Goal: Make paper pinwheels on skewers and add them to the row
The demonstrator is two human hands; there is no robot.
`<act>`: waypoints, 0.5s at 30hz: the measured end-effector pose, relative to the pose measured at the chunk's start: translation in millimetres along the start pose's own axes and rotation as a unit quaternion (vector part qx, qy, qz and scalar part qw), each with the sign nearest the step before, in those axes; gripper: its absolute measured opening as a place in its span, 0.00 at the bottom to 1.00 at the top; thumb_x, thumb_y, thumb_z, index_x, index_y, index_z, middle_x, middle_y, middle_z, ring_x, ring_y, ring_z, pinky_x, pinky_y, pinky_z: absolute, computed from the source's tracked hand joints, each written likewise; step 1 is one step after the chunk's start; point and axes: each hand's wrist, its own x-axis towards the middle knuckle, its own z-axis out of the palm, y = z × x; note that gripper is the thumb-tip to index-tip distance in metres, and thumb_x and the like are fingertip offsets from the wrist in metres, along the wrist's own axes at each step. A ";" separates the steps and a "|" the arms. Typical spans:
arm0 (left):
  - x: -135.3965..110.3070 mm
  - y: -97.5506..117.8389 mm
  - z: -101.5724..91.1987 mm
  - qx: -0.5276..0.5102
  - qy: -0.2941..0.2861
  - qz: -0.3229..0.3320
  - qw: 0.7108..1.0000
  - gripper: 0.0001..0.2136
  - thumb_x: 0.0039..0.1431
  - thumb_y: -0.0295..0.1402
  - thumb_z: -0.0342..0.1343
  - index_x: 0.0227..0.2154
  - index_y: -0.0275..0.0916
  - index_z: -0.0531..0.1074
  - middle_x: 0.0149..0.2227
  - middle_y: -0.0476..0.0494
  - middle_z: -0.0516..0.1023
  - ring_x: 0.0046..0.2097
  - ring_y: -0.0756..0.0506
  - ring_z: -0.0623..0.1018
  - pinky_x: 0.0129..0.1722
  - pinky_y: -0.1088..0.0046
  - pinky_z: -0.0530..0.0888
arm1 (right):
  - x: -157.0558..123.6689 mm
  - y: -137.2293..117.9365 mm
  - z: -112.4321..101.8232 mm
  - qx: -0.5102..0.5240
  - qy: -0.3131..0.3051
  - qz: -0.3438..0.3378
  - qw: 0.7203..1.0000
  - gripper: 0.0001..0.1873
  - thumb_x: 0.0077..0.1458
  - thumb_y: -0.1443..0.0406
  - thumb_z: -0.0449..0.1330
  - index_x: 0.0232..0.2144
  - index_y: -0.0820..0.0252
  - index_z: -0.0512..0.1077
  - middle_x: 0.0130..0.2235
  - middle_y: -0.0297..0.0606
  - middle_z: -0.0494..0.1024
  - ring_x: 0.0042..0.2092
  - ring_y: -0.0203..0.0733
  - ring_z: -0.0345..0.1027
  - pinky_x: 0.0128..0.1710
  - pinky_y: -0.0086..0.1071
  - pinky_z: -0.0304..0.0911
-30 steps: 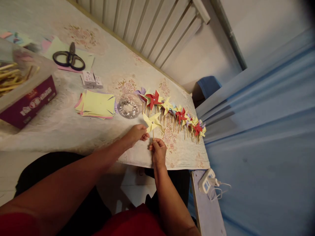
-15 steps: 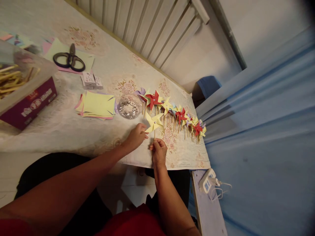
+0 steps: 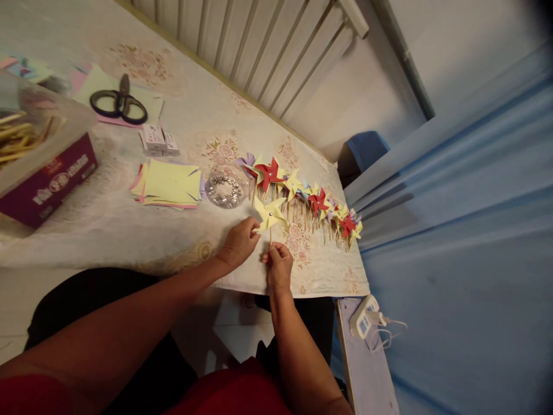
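Observation:
A pale yellow paper pinwheel (image 3: 270, 215) on a thin wooden stick stands upright above the floral tablecloth. My right hand (image 3: 280, 266) grips the stick low down, fingers wrapped around it. At the pinwheel's left side, the curled fingers of my left hand (image 3: 241, 240) meet the tip of a blade in what looks like a pinch. Just behind lies a row of finished pinwheels, among them a red pinwheel (image 3: 268, 174), with their sticks toward me. A clear round dish (image 3: 225, 187) of small metal pins sits beyond my left hand.
Left of the dish lies a stack of slit paper squares (image 3: 170, 183), with small white boxes (image 3: 158, 141) behind it. Black-handled scissors (image 3: 121, 105) rest on more paper. A purple-labelled container (image 3: 49, 178) of sticks stands far left. A power strip (image 3: 365, 317) sits at right.
My left fingers have closed in at the pinwheel's left blade, where they were more spread before. The right hand keeps its hold on the stick, nearly unmoved.

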 end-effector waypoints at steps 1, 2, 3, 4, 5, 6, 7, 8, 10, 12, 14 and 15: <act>0.2 0.1 0.1 0.006 0.001 0.004 1.000 0.07 0.52 0.23 0.56 0.33 0.40 0.69 0.33 0.47 0.77 0.35 0.46 0.77 0.38 0.69 0.72 | 0.0 0.3 -0.3 -0.001 -0.001 0.000 1.000 0.11 0.47 0.59 0.66 0.30 0.60 0.72 0.19 0.26 0.71 0.20 0.30 0.60 0.24 0.25 0.57; 0.3 0.3 0.0 0.011 0.002 0.006 1.000 0.06 0.52 0.23 0.56 0.32 0.40 0.69 0.33 0.47 0.76 0.35 0.46 0.76 0.38 0.69 0.72 | 0.1 0.7 -0.6 -0.002 -0.003 0.000 1.000 0.11 0.47 0.59 0.66 0.30 0.60 0.72 0.19 0.27 0.71 0.21 0.30 0.60 0.24 0.25 0.57; 0.2 0.8 -0.2 0.016 0.005 0.007 1.000 0.06 0.52 0.23 0.56 0.31 0.40 0.69 0.32 0.47 0.76 0.35 0.46 0.76 0.38 0.69 0.72 | 0.1 1.1 -0.9 -0.002 -0.003 0.000 1.000 0.11 0.47 0.59 0.66 0.30 0.60 0.72 0.19 0.27 0.71 0.21 0.30 0.60 0.24 0.25 0.57; 0.2 1.3 -0.5 0.020 0.007 0.006 1.000 0.06 0.52 0.23 0.56 0.30 0.40 0.69 0.31 0.48 0.76 0.35 0.46 0.75 0.38 0.69 0.71 | 0.3 1.5 -1.3 -0.002 -0.004 0.000 1.000 0.11 0.48 0.59 0.66 0.30 0.60 0.73 0.19 0.27 0.71 0.21 0.30 0.60 0.24 0.25 0.57; 0.1 1.8 -0.9 0.023 0.010 0.005 1.000 0.06 0.52 0.23 0.56 0.30 0.40 0.69 0.31 0.48 0.76 0.34 0.46 0.75 0.37 0.70 0.71 | 0.5 2.0 -1.6 -0.002 -0.005 0.000 1.000 0.11 0.48 0.59 0.66 0.30 0.60 0.73 0.19 0.27 0.71 0.21 0.30 0.60 0.24 0.25 0.57; 0.0 2.2 -1.2 0.025 0.012 0.003 1.000 0.06 0.52 0.23 0.55 0.30 0.40 0.69 0.30 0.48 0.75 0.34 0.46 0.75 0.37 0.70 0.70 | 0.7 2.4 -1.9 -0.002 -0.005 -0.001 1.000 0.11 0.48 0.60 0.66 0.30 0.60 0.73 0.19 0.26 0.71 0.21 0.30 0.60 0.24 0.25 0.57; 0.0 2.6 -1.5 0.026 0.015 0.001 1.000 0.06 0.52 0.22 0.55 0.30 0.40 0.69 0.30 0.49 0.75 0.33 0.47 0.74 0.37 0.70 0.70 | 0.8 2.8 -2.1 -0.002 -0.005 -0.001 1.000 0.11 0.48 0.60 0.66 0.30 0.60 0.73 0.19 0.26 0.71 0.21 0.30 0.60 0.24 0.25 0.57; 0.0 2.8 -1.8 0.028 0.017 0.001 0.999 0.06 0.52 0.22 0.55 0.29 0.40 0.69 0.29 0.49 0.75 0.33 0.47 0.73 0.36 0.71 0.70 | 1.0 3.0 -2.3 -0.002 -0.004 -0.001 1.000 0.10 0.48 0.60 0.66 0.30 0.60 0.73 0.19 0.26 0.71 0.21 0.30 0.60 0.24 0.25 0.57; 0.3 3.0 -2.2 0.030 0.021 0.002 0.999 0.05 0.52 0.22 0.55 0.29 0.40 0.69 0.29 0.50 0.74 0.32 0.47 0.73 0.36 0.71 0.69 | 1.1 3.2 -2.5 -0.005 -0.005 -0.001 1.000 0.10 0.48 0.60 0.65 0.30 0.60 0.73 0.19 0.26 0.71 0.21 0.30 0.60 0.24 0.25 0.57; 0.7 3.2 -2.5 0.031 0.024 0.004 0.999 0.05 0.52 0.23 0.55 0.29 0.40 0.68 0.28 0.50 0.74 0.31 0.48 0.72 0.35 0.72 0.68 | 1.0 3.1 -2.6 -0.008 -0.004 -0.001 1.000 0.10 0.49 0.60 0.65 0.30 0.61 0.73 0.19 0.26 0.71 0.21 0.30 0.60 0.24 0.25 0.57; 1.0 3.7 -2.8 0.030 0.026 0.006 0.999 0.05 0.52 0.23 0.55 0.28 0.40 0.68 0.28 0.50 0.73 0.31 0.48 0.72 0.35 0.72 0.68 | 0.8 2.7 -2.7 -0.009 -0.004 -0.002 1.000 0.11 0.49 0.60 0.66 0.31 0.61 0.73 0.19 0.26 0.71 0.21 0.30 0.61 0.24 0.25 0.57; 1.0 4.0 -3.0 0.028 0.027 0.007 0.999 0.05 0.52 0.23 0.55 0.28 0.40 0.68 0.28 0.50 0.73 0.31 0.48 0.72 0.35 0.72 0.68 | 0.7 2.5 -2.7 -0.009 -0.004 -0.003 1.000 0.11 0.49 0.59 0.66 0.31 0.61 0.73 0.20 0.26 0.71 0.21 0.30 0.61 0.24 0.25 0.57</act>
